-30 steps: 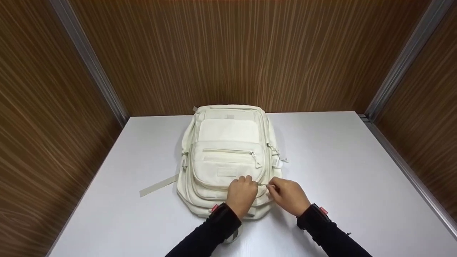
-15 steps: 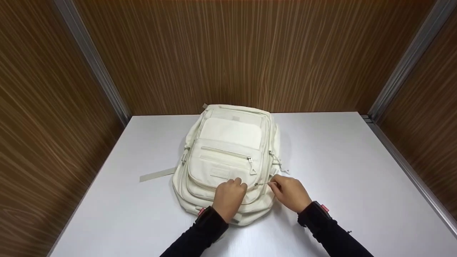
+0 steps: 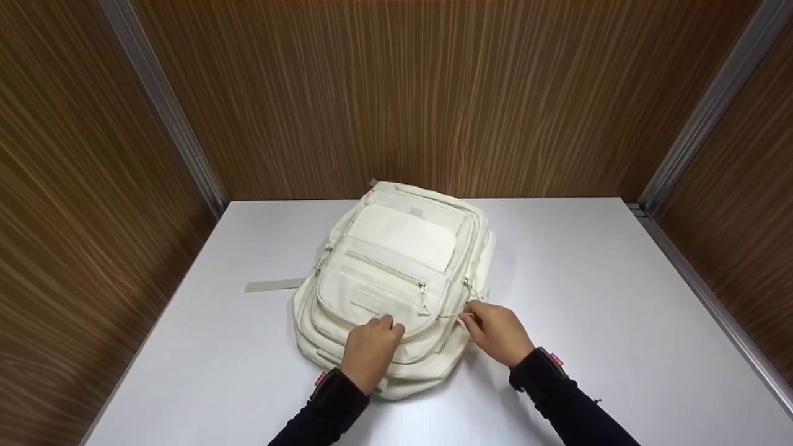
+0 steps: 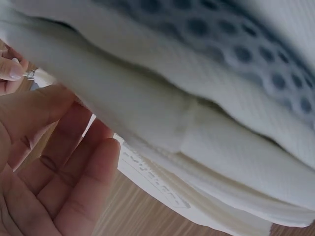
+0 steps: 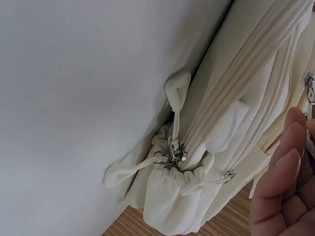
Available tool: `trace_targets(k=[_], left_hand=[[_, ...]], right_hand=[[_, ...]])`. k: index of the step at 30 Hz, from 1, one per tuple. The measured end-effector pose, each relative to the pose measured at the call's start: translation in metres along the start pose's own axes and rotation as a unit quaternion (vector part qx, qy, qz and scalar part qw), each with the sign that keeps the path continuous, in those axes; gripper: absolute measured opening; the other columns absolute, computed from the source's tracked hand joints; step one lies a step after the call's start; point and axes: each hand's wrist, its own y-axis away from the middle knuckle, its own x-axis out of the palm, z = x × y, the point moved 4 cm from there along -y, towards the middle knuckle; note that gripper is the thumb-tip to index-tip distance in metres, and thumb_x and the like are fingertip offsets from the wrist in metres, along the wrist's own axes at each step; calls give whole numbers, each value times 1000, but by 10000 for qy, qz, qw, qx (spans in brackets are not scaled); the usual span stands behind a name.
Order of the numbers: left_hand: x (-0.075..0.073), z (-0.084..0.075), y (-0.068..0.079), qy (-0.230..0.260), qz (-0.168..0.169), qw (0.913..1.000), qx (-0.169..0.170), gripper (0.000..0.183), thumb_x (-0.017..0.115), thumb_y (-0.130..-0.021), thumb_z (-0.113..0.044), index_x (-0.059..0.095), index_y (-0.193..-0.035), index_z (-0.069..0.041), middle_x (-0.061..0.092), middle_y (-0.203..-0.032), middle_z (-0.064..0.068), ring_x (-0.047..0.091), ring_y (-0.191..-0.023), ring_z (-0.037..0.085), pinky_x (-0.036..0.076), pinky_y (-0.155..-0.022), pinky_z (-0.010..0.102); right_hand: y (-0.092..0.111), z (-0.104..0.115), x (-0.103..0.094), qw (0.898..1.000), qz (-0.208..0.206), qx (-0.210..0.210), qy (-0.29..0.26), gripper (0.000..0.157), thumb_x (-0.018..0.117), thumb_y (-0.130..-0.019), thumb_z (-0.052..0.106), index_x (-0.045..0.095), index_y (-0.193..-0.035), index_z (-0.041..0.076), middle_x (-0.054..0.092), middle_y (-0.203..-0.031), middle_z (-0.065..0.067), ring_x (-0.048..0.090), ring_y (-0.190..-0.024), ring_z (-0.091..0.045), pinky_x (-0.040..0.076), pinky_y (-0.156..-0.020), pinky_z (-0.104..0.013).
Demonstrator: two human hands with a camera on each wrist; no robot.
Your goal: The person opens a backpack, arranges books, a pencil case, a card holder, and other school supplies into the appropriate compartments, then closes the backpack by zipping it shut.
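A cream backpack (image 3: 403, 238) lies front side up on the white table, its top slanted toward the right. My left hand (image 3: 370, 353) grips the lower edge of the front pocket, fingers bent against the fabric in the left wrist view. At the pocket's right corner, my right hand (image 3: 499, 331) pinches the corded zipper pull (image 3: 449, 316), drawn taut toward the right. The metal slider (image 5: 309, 88) of that zipper shows beside the right fingers in the right wrist view. A second zipper pull (image 3: 424, 303) hangs from the slit pocket above.
A loose beige strap (image 3: 276, 285) sticks out left of the backpack on the table (image 3: 595, 279). Two looped pulls (image 5: 176, 91) dangle at the bag's side. Wood-patterned panels (image 3: 396, 93) rise behind and on both sides. Dark perforated mesh (image 4: 236, 44) shows on the bag's underside.
The backpack has turned clockwise, its top shifting right and its bottom left. My left hand has moved left and nearer with the pocket edge; my right hand has stayed nearly in place.
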Motion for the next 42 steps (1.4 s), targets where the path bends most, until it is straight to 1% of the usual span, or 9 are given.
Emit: trace_targets(k=[6, 8, 14, 18, 21, 25, 30, 37, 42], left_hand=[[-4, 15, 5, 114, 298, 9993, -195, 19, 73, -67, 2, 68, -75, -15, 59, -72, -1, 56, -57, 15, 45, -43, 28], [-6, 20, 7, 155, 341, 9990, -254, 18, 73, -67, 2, 69, -75, -14, 60, -73, 0, 57, -58, 16, 46, -45, 29], [-8, 35, 11, 257, 329, 9983, -403, 17, 72, -68, 3, 67, -71, -13, 61, -73, 0, 58, -60, 19, 49, -46, 31], [-7, 45, 15, 316, 387, 9973, -538, 15, 71, -69, 3, 67, -71, -12, 61, -73, 1, 59, -62, 20, 49, -48, 32], [-8, 52, 17, 315, 434, 9965, -647, 12, 70, -71, 0, 68, -72, -12, 62, -74, 1, 60, -64, 20, 50, -49, 33], [-9, 57, 18, 291, 452, 9958, -736, 11, 69, -71, -1, 68, -74, -11, 62, -76, 1, 60, -67, 21, 50, -49, 34], [-8, 61, 21, 300, 383, 9956, -806, 12, 70, -70, 0, 68, -72, -11, 62, -74, 1, 61, -67, 21, 51, -49, 34], [-8, 66, 20, 378, 458, 9945, -869, 11, 69, -71, 1, 67, -71, -11, 60, -74, 0, 62, -71, 21, 52, -52, 34], [-7, 71, 22, 240, 233, 9953, -906, 12, 69, -70, 3, 67, -70, -9, 60, -72, 2, 64, -71, 22, 53, -52, 34]], right_hand=[[-3, 3, 3, 10000, 48, -7, -64, 14, 70, -88, 14, 62, -77, 15, 46, -61, 13, 39, -55, -1, 35, -53, -19], [-3, 4, 4, 10000, 49, -43, -71, 15, 70, -88, 13, 61, -76, 15, 45, -60, 13, 38, -55, -1, 35, -52, -19], [-6, 7, 4, 10000, 72, -4, -19, 12, 69, -89, 15, 62, -79, 15, 49, -62, 13, 40, -55, -1, 37, -54, -20], [-8, 8, 3, 9999, 93, 58, -49, 11, 68, -91, 16, 64, -80, 16, 52, -63, 13, 43, -57, -1, 38, -55, -20], [-9, 9, 3, 9999, 86, 31, -74, 11, 67, -91, 16, 64, -80, 16, 53, -64, 12, 44, -56, -1, 40, -56, -21], [-11, 9, 4, 10000, 72, 19, -58, 12, 67, -91, 16, 64, -80, 15, 54, -64, 12, 45, -57, -2, 40, -56, -21], [-12, 6, 6, 9999, 66, 130, 19, 13, 67, -91, 15, 63, -78, 15, 55, -64, 11, 46, -57, -3, 40, -55, -22], [-14, 8, 7, 9997, -4, 250, 69, 14, 69, -89, 16, 63, -77, 14, 55, -63, 9, 46, -56, -3, 39, -53, -23], [-14, 11, 11, 9997, 30, 249, -31, 14, 68, -90, 16, 63, -78, 15, 55, -64, 10, 45, -56, -3, 39, -54, -22]])
